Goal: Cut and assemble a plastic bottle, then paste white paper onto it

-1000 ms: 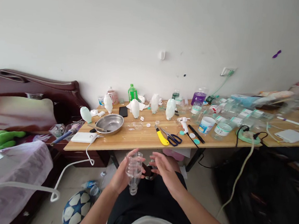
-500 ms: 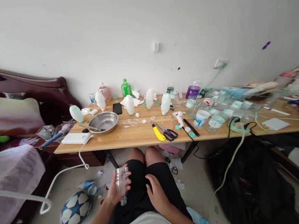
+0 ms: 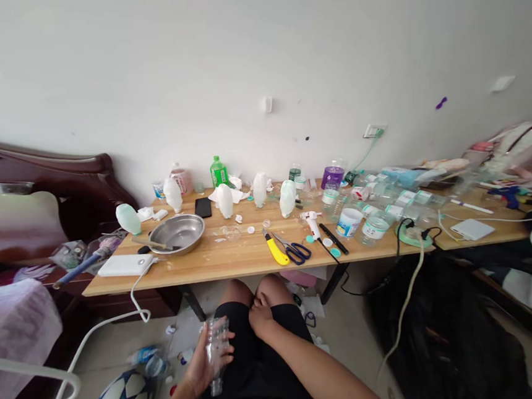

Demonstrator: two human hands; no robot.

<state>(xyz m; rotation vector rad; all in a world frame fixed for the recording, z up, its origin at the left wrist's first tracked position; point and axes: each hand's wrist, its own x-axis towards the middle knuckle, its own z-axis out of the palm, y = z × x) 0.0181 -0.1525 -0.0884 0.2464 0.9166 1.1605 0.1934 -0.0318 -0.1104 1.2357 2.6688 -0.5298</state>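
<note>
My left hand (image 3: 205, 359) is wrapped round a clear, ridged plastic bottle (image 3: 216, 350). The bottle is held over my left thigh with its narrow neck pointing down. My right hand (image 3: 262, 316) rests on the inside of my right knee, fingers bent and partly apart, with nothing seen in it. Ahead on the wooden table (image 3: 223, 264) lie a yellow utility knife (image 3: 276, 250), dark-handled scissors (image 3: 295, 250) and a white glue gun (image 3: 314, 225). Behind them stand several pale, rounded forms, one (image 3: 287, 199) of them near the middle.
A metal basin (image 3: 183, 232) and a white power bank (image 3: 126, 265) are at the table's left end. Clear bottles (image 3: 374, 229) crowd the right, beside a green power strip (image 3: 414, 237). A white cable (image 3: 89, 333) hangs at left. A ball (image 3: 125, 392) lies on the floor.
My right hand has moved up and left from over my thigh onto the inner knee, its fingers now more bent. The left hand still holds the bottle. The view has tilted up and turned slightly right.
</note>
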